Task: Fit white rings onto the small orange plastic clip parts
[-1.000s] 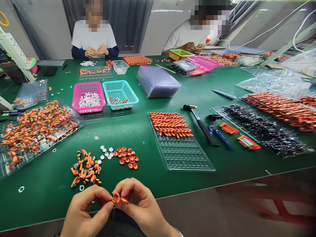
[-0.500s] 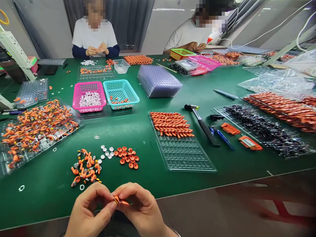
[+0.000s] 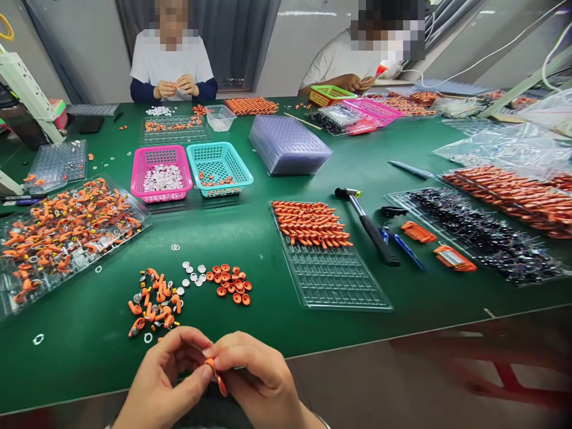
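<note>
green table, orange parts, 2 hands pinching

green table (image 3: 268,333) carries a clear tray (image 3: 330,262) of orange pieces, then a loose pile (image 3: 154,304) near its front edge. left hand (image 3: 163,381) and right hand (image 3: 261,381) meet, fingertips clamped together on 1 small orange part (image 3: 214,369) just below that edge.

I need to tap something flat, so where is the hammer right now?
In the head view the hammer lies on the green table, right of centre, between the clear tray of orange parts and the blue pen.

head cam | looks forward and down — close over hands (image 3: 210,381) | green table (image 3: 268,250) stretches beyond
</note>
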### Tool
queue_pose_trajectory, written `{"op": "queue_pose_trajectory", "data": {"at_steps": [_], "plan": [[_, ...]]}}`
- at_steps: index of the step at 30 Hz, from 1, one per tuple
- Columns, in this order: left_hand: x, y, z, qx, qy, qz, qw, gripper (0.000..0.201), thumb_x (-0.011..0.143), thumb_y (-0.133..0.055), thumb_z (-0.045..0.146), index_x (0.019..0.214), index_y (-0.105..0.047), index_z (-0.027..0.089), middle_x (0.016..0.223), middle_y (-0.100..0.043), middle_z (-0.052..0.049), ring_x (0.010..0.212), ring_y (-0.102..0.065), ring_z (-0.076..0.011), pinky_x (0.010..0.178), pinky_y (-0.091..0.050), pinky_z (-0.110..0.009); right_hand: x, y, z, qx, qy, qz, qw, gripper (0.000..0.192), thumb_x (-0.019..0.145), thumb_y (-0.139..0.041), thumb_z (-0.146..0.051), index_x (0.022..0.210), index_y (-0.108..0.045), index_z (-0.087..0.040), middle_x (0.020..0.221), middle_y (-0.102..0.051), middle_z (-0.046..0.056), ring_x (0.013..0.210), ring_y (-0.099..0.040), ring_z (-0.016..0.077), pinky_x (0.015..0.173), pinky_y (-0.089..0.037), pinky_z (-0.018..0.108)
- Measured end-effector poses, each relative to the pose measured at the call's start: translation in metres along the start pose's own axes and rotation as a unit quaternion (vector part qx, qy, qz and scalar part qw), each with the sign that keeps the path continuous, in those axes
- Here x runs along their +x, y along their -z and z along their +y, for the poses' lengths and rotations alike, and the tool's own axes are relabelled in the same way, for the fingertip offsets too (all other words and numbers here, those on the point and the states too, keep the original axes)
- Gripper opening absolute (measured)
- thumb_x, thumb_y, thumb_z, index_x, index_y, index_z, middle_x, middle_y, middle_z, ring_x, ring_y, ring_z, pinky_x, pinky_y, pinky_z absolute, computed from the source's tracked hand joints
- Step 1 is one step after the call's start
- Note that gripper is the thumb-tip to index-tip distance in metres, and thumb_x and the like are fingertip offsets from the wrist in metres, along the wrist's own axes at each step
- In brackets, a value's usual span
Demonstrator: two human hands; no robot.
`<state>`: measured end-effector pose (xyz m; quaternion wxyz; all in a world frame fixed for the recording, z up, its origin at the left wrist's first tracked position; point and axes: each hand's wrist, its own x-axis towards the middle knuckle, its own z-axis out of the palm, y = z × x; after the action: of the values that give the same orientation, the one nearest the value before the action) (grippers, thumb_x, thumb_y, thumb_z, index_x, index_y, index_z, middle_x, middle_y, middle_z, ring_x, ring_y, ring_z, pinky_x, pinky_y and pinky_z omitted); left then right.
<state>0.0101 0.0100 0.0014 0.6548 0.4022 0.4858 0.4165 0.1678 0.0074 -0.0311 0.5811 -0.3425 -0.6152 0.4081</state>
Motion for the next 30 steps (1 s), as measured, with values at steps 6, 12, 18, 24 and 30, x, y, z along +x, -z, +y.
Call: {"op": "queue_pose_trajectory", "data": {"at_steps": [6, 12, 18, 24, 30], "plan": [[0.0, 0.001, 0.009, 0.008, 0.049, -0.035, 0.998, 0.029, 0.072, -0.082, 0.044, 0.082, -0.076, 0.018, 0.072, -0.076, -0.005, 0.067, -0.071, -0.0195, 0.067, -0.057, -0.027, 0.0, 0.002, 0.0, 0.025, -0.057, -0.011, 0.998, 0.024, 0.087, -0.067, -0.01, 0.094, -0.076, -0.031, 0.083, -0.061, 0.003, 0.06, -0.061, 0.0138, 0.046, -0.055, 0.021], [0.002, 0.012, 0.01, 0.183, -0.081, -0.042, 0.979, 0.008, 0.08, -0.072, 0.025, 0.081, -0.078, 0.02, 0.071, -0.078, -0.004, 0.064, -0.073, -0.0195, 0.063, -0.059, -0.024, 0.005, 0.013, -0.006, 0.022, -0.076, -0.075, 0.994, 0.021, 0.093, -0.059, -0.012, 0.097, -0.073, -0.027, 0.081, -0.061, 0.002, 0.066, -0.062, 0.0144, 0.059, -0.053, 0.024], [0.002, 0.019, 0.009, 0.329, -0.259, -0.011, 0.908, 0.017, 0.077, -0.071, 0.01, 0.086, -0.075, 0.024, 0.074, -0.079, 0.002, 0.063, -0.074, -0.0146, 0.062, -0.058, -0.016, 0.009, 0.026, -0.013, 0.058, -0.2, -0.144, 0.968, 0.012, 0.093, -0.062, -0.03, 0.096, -0.068, -0.02, 0.084, -0.067, 0.005, 0.075, -0.062, 0.0171, 0.07, -0.051, 0.028], [-0.001, 0.015, 0.005, 0.362, -0.342, 0.019, 0.867, 0.025, 0.075, -0.072, 0.008, 0.091, -0.072, 0.027, 0.077, -0.079, 0.004, 0.064, -0.075, -0.0133, 0.068, -0.058, -0.015, 0.007, 0.019, -0.01, 0.091, -0.236, -0.125, 0.959, 0.011, 0.084, -0.073, -0.022, 0.094, -0.068, -0.019, 0.084, -0.067, 0.003, 0.074, -0.063, 0.0159, 0.07, -0.053, 0.026], [0.0, 0.015, -0.002, 0.399, -0.41, 0.039, 0.819, 0.026, 0.079, -0.069, 0.007, 0.097, -0.069, 0.025, 0.083, -0.079, 0.0, 0.071, -0.075, -0.0152, 0.074, -0.059, -0.02, 0.005, 0.015, -0.008, 0.035, -0.134, -0.058, 0.989, 0.015, 0.08, -0.076, -0.011, 0.088, -0.072, -0.022, 0.086, -0.071, 0.004, 0.077, -0.067, 0.0169, 0.07, -0.055, 0.024]]}}
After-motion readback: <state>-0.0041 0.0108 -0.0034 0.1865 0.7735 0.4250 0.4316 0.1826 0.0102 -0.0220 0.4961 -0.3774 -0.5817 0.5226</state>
